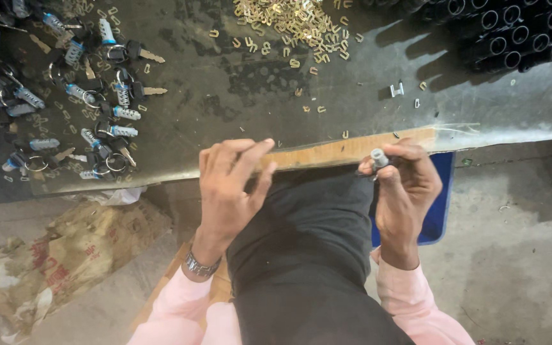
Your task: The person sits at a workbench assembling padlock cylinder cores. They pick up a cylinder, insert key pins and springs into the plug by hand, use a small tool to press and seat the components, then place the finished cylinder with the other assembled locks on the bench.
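At the lower middle of the frame the right hand (407,188) is closed around a small silver lock cylinder (379,157), thumb and fingers pinching it so that its round end pokes up just at the table edge (352,148). The left hand (231,185) holds nothing that can be seen — its fingers are loosely curled and drawn together, the tips resting on or just above the worn wooden lip of the table, a little apart from the cylinder. Judging by how things lie, a good share of the work looks done: in the upper left a heap of finished cylinders with keys and rings (91,102) is spread across the dark tabletop. Plenty seems left, though — a scatter of small brass clips (289,25) lies at the top centre, thinning out toward the hands, and a stack of black tubes (512,35) fills the upper right corner. Whether the cylinder in hand already has its clip fitted cannot be told; it is too small in the picture.
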{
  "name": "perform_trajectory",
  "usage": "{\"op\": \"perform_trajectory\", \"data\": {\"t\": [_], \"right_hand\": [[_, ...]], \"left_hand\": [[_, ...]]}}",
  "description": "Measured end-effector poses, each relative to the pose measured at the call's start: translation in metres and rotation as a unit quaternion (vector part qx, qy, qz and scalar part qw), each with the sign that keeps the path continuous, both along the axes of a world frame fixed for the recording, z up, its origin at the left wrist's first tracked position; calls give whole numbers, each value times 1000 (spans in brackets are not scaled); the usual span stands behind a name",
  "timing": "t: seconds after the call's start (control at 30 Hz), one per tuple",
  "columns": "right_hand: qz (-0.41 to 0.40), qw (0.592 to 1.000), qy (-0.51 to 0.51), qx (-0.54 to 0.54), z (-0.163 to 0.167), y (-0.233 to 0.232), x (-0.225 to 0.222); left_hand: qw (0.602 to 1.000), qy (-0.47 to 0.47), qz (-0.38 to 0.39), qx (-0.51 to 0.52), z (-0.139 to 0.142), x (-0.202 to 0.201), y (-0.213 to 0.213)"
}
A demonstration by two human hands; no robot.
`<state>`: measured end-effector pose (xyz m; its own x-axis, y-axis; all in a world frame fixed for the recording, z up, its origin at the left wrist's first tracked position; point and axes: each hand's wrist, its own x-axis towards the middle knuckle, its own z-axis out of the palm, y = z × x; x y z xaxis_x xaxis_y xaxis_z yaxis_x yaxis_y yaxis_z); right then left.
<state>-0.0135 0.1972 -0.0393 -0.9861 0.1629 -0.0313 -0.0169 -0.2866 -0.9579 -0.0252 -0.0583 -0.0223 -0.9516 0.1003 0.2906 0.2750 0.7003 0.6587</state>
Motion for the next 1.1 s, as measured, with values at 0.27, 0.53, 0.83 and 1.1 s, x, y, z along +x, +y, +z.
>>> {"op": "perform_trajectory", "data": {"t": [0.27,0.53,0.83,1.1], "right_hand": [[63,995,-55,-57,-4,-6,5],[76,994,-72,-36,-11,-13,8],[95,992,-82,-10,-12,-13,12],[141,983,-113,-25,-7,-26,14]], "left_hand": [[993,14,-65,-100,-11,7,0],[995,3,-50,-90,-16,13,-6],[994,47,-55,-84,-19,15,-9],[999,33,-9,-39,-17,16,-17]]}}
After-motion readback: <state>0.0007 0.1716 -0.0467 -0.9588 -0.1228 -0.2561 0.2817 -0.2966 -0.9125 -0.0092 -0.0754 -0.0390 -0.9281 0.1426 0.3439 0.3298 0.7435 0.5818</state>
